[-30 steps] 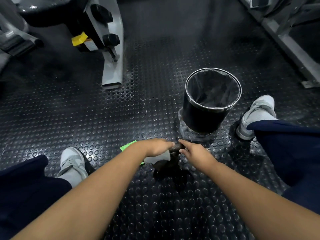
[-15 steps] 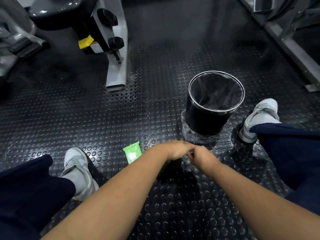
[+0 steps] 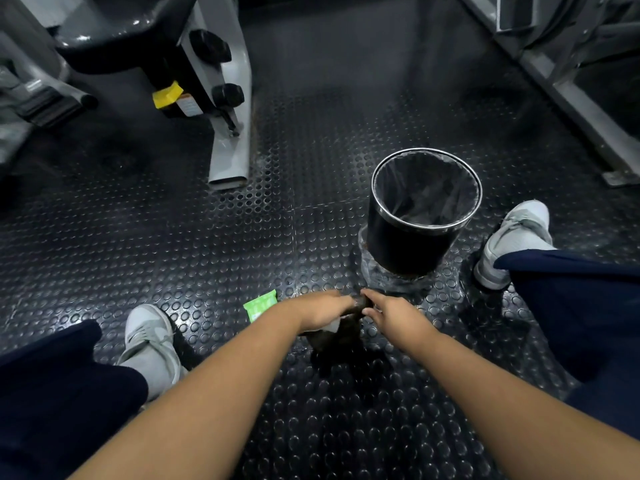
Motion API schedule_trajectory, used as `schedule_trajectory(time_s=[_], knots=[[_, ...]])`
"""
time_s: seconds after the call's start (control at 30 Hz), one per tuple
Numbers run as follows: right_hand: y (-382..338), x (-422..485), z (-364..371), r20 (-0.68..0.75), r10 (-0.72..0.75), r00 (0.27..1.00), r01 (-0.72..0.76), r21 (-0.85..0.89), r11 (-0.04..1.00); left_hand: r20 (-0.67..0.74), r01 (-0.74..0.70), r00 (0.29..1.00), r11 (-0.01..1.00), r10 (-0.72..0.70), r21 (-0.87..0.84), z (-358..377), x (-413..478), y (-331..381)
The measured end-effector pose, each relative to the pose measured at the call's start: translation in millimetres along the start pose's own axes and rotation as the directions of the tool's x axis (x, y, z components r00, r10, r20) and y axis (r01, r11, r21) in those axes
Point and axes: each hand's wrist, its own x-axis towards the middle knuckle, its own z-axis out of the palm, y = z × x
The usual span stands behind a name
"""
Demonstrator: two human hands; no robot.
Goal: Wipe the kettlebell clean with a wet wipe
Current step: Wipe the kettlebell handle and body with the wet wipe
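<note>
A dark kettlebell stands on the studded rubber floor between my knees, hard to make out against the black mat. My left hand covers the left side of its handle and holds a white wet wipe against it; a corner of the wipe shows under my palm. My right hand grips the right end of the handle, and a short piece of handle shows between the two hands. A green wet-wipe pack lies on the floor just left of my left wrist.
A black bin lined with a clear bag stands just beyond the kettlebell, to the right. My grey shoes flank the spot. A grey gym machine foot is at the back left, and a metal frame runs along the right.
My hands, pressed together over the handle half a second ago, have drawn slightly apart. A bit of handle and the wipe's corner now show.
</note>
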Motion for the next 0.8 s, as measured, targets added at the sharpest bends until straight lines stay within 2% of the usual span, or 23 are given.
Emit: schedule_trajectory(time_s=[0.17, 0.37, 0.5, 0.7, 0.8], knots=[[0.1, 3.2, -1.2, -0.005, 0.01, 1.0, -0.01, -0.04, 0.999, -0.004, -0.142, 0.99, 0.986, 0.143, 0.088, 9.6, 6.6, 39.7], [-0.8, 3.6, 0.5, 0.006, 0.02, 1.0, -0.02, -0.005, 1.0, -0.033, -0.022, 0.999, 0.996, 0.025, 0.088, -5.0, 6.6, -19.4], [0.2, 2.0, 1.6, 0.006, 0.035, 0.999, -0.035, 0.003, 0.999, 0.012, 0.053, 0.999, 0.99, -0.052, -0.128, -14.4, 3.7, -56.0], [0.3, 2.4, 0.8, 0.005, 0.006, 1.0, -0.006, -0.031, 0.999, 0.052, 0.02, 0.999, 0.989, -0.012, -0.144, -10.4, 8.8, -9.8], [0.2, 2.6, 0.1, 0.004, 0.0, 1.0, 0.0, -0.037, 0.999, 0.029, -0.011, 0.999, 0.996, 0.014, -0.087, -5.4, 11.7, 17.7]])
